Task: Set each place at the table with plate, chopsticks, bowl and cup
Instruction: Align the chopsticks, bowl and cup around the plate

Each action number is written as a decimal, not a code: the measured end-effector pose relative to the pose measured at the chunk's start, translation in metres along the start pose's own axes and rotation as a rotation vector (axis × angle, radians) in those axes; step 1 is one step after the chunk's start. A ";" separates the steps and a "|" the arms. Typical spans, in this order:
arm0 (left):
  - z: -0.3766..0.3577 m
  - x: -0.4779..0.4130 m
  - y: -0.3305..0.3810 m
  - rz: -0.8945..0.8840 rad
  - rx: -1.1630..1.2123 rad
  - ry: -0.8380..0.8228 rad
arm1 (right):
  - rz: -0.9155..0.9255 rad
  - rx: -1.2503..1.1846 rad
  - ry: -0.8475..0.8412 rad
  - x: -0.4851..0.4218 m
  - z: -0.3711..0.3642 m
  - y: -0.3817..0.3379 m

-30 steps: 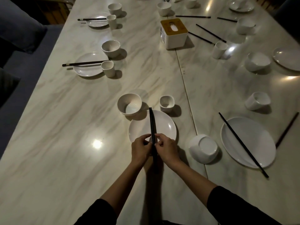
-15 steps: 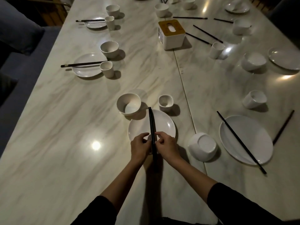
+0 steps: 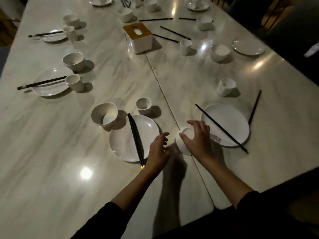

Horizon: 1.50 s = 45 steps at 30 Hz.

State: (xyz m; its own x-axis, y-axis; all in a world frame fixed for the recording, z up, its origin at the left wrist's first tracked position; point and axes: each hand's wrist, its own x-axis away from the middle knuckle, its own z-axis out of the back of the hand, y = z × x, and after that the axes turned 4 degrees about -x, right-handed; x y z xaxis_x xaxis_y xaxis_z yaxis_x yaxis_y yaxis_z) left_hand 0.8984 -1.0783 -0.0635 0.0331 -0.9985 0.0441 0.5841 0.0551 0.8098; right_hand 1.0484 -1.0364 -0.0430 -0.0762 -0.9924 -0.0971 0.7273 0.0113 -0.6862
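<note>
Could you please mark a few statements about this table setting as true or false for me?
1. The right hand grips a white bowl between the two nearest plates. True.
2. The left hand holds the pair of chopsticks. False: the left hand holds nothing; the pair of chopsticks lies across the left plate.
3. Two chopsticks lie across the right plate. False: a single chopstick lies across the right plate; a second chopstick lies on the table beside its right edge.
4. A cup stands upright beyond the left plate. True.
</note>
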 end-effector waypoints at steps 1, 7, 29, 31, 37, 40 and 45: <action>-0.008 -0.003 0.004 0.023 0.005 -0.064 | -0.040 0.045 -0.154 -0.001 0.006 0.010; -0.031 -0.036 0.007 0.034 -0.192 -0.285 | 0.047 0.138 -0.501 -0.009 0.020 0.042; -0.061 -0.126 0.093 0.496 -0.024 0.268 | -0.449 -0.607 -1.018 -0.176 0.053 0.060; -0.058 -0.141 0.093 0.550 0.012 0.256 | -0.497 -0.626 -0.995 -0.190 0.053 0.061; -0.058 -0.181 0.085 0.707 0.190 0.228 | -0.407 -0.579 -0.917 -0.222 0.042 0.061; -0.056 -0.197 0.081 0.734 0.191 0.258 | -0.394 -0.528 -0.898 -0.232 0.034 0.062; -0.052 -0.213 0.075 0.702 0.148 0.281 | -0.520 -0.597 -0.838 -0.241 0.023 0.057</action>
State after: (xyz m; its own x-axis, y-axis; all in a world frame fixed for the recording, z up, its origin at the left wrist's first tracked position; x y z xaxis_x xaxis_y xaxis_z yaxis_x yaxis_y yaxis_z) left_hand 0.9770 -0.8611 -0.0425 0.5721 -0.6903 0.4428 0.2357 0.6555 0.7174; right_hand 1.1239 -0.7998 -0.0421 0.3678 -0.6616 0.6535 0.2855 -0.5885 -0.7564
